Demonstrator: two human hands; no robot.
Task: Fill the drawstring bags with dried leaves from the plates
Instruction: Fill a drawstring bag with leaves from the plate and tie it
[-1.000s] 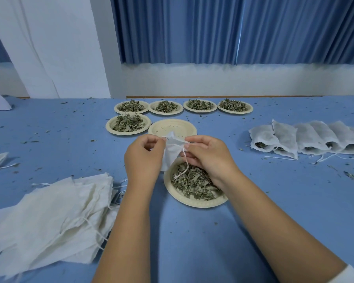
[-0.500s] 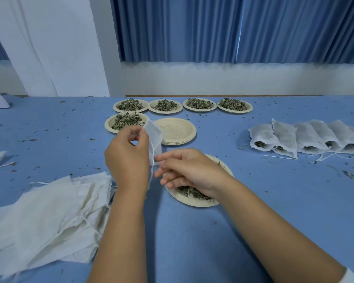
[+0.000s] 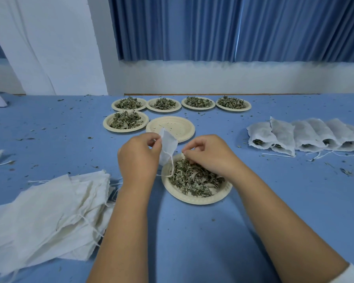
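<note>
Bag (image 3: 168, 146): held above near plate (image 3: 192, 201) rim.
Left hand (image 3: 139, 158): grip pinching bag's upper edge.
Right hand (image 3: 208, 154): fingers curled over leaves (image 3: 194, 178); pinching any, cannot tell.
Handling: light, limp fabric; take by mouth hem.

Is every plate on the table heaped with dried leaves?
No, the plate just beyond the left hand and the bag it holds is nearly bare.

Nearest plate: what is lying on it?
A heap of dried leaves; the drawstring of the bag pinched by the left hand trails onto them. The right hand hides the plate's far rim.
</note>
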